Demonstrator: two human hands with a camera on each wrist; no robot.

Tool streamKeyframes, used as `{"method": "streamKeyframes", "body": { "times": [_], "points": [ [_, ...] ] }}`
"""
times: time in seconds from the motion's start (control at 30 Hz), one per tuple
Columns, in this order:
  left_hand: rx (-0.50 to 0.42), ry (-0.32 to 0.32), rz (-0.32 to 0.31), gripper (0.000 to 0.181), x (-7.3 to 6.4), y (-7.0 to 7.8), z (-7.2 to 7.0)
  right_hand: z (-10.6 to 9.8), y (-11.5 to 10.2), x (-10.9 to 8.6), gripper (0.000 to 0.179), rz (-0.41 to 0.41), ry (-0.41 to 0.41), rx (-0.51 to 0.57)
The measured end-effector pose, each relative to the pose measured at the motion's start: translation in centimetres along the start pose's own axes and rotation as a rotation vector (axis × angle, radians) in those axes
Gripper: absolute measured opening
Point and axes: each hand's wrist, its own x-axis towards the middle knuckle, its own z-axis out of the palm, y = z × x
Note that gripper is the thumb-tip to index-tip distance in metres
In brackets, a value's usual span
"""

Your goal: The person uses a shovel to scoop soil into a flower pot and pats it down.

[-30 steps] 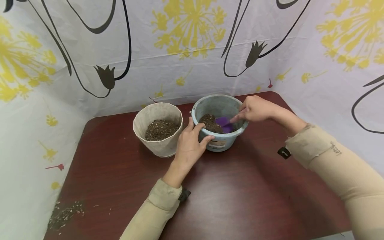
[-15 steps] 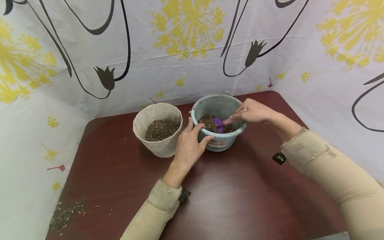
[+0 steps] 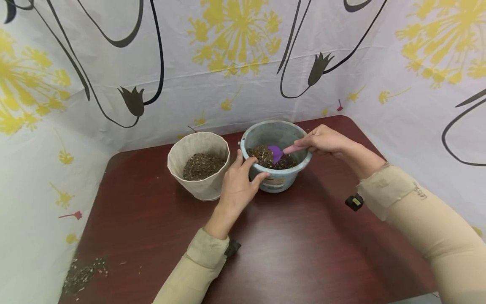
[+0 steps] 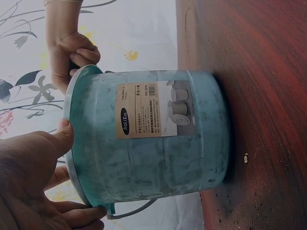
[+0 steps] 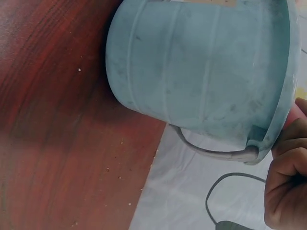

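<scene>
My left hand (image 3: 237,183) grips the near-left rim of a blue-grey plastic bucket (image 3: 286,182), thumb along the outside. In the left wrist view, the fingers of that hand (image 4: 36,167) curl at the rim beside the labelled wall. Dark potting soil (image 3: 262,154) lies low in the bucket. My right hand (image 3: 327,140) holds the pink handle of a small trowel (image 3: 276,153), whose purple blade is inside the bucket against a mound of soil. The right wrist view shows the curled right hand (image 5: 290,179) at the rim, the blade hidden behind the bucket wall.
Left of the bucket stands a whitish faceted plant pot (image 3: 206,189) with soil (image 3: 203,166) in it. Spilled soil (image 3: 83,274) lies at the front left of the dark red table (image 3: 152,236). A patterned white cloth (image 3: 228,93) hangs close behind. The bucket's handle (image 5: 211,152) hangs down outside.
The trowel blade has moved left through the bucket into the soil, and its pink handle now shows more. The left hand stays at the rim; the plant pot stays put.
</scene>
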Motion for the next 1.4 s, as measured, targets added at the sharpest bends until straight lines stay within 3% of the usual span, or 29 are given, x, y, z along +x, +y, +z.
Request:
{"method": "streamKeyframes", "body": {
  "times": [0.3,0.87,1.4],
  "points": [
    [-0.016,-0.011,-0.011,0.05,-0.1,0.0,-0.1,-0.5,1.1,-0.5,0.038,-0.032,0.02,0.077],
    [-0.015,-0.008,-0.003,0.048,-0.2,0.2,0.1,-1.1,2.9,-1.6,0.032,-0.097,-0.029,0.358],
    [-0.023,-0.017,-0.02,0.052,-0.2,0.1,-0.1,-1.8,4.1,-2.8,0.04,-0.086,0.033,0.337]
  ]
}}
